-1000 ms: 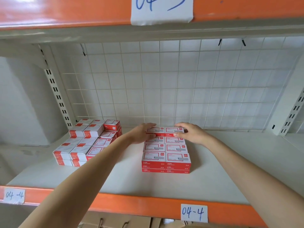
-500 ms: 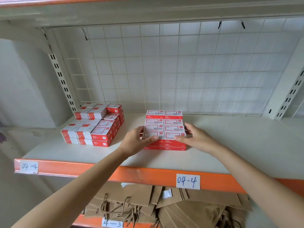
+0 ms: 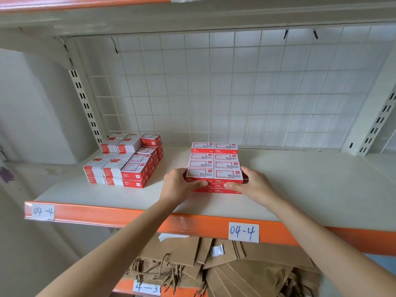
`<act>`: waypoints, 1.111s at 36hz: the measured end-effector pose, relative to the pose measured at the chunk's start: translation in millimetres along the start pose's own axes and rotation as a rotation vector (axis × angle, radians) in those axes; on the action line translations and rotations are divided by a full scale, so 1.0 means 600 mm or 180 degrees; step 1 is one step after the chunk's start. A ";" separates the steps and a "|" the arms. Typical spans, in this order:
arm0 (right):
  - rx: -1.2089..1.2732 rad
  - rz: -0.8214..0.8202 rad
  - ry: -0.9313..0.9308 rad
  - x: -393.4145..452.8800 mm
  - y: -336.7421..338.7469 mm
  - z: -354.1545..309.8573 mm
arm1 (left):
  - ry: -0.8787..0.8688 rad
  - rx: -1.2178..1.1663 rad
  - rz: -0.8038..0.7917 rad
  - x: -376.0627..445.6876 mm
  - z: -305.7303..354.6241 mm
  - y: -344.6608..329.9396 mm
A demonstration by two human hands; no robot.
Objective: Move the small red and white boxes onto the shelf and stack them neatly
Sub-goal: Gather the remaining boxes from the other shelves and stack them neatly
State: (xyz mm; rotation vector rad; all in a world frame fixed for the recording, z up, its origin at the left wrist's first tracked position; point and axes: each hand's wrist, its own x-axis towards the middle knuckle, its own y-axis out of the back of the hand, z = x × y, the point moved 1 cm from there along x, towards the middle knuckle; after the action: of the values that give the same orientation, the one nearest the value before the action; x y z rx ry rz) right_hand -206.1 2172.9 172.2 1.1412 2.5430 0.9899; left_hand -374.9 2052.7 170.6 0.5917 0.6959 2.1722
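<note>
A block of small red and white boxes (image 3: 214, 161) stands in the middle of the white shelf (image 3: 300, 189), two boxes wide and several rows deep. My left hand (image 3: 179, 185) grips the block's front left corner, thumb across the red front face. My right hand (image 3: 252, 184) grips the front right corner the same way. A second, uneven pile of the same boxes (image 3: 126, 161) sits at the shelf's left, near the upright.
A white wire grid (image 3: 235, 93) closes the shelf's back. Slotted uprights stand at the left (image 3: 85, 103) and right (image 3: 377, 123). The orange front beam (image 3: 128, 217) carries paper labels. Brown paper bags (image 3: 225, 264) lie on the shelf below.
Both hands have drawn back from the far rows of the middle block to its front corners. The camera has pulled back and tilted down, showing the lower shelf.
</note>
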 end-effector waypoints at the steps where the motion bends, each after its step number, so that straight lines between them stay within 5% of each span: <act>1: -0.0004 0.0003 0.0000 0.000 0.000 0.000 | -0.0009 0.0002 0.0018 -0.001 0.000 -0.001; 40: -0.0550 0.0250 0.0007 0.004 -0.019 0.019 | 0.0134 0.0331 -0.0063 -0.011 -0.005 0.006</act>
State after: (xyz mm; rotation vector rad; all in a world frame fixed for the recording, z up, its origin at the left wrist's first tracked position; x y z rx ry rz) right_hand -209.5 2174.9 156.3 1.1981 2.3756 1.2035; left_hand -374.6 2044.9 169.4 0.5915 0.8379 2.1454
